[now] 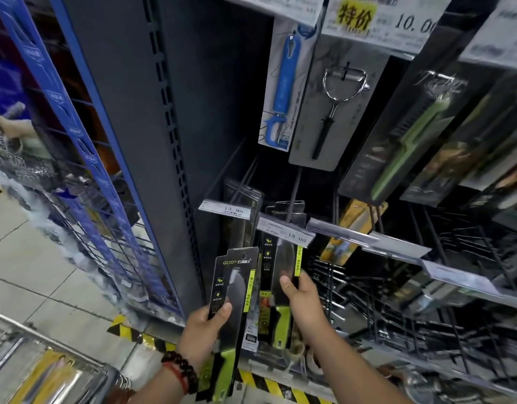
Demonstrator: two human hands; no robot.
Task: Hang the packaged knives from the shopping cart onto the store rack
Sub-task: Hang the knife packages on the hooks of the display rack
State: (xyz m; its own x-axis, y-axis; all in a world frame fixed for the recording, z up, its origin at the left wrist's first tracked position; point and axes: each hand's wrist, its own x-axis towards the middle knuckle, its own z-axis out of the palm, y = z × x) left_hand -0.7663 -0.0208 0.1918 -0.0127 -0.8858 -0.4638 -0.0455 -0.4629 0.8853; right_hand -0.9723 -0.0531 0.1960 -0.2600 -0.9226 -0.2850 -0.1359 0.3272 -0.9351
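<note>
My left hand (206, 330) grips a small stack of packaged knives (235, 287), black cards with green handles, held upright in front of the rack. My right hand (302, 301) holds another packaged knife (280, 266) by its lower half; its top sits up at a rack hook (293, 196) behind a price tag (286, 233). More of the same packs hang on the hook to the left (242, 199). The shopping cart (47, 371) is at the bottom left with yellow packs inside.
Above hang a blue-handled tool (285, 88), a peeler card (336, 109) and green-handled knives (403, 141). Bare wire hooks (455, 258) stick out at right. A dark upright panel (140, 112) and a blue wire rack (85, 158) stand left. Hazard tape (268, 383) marks the floor edge.
</note>
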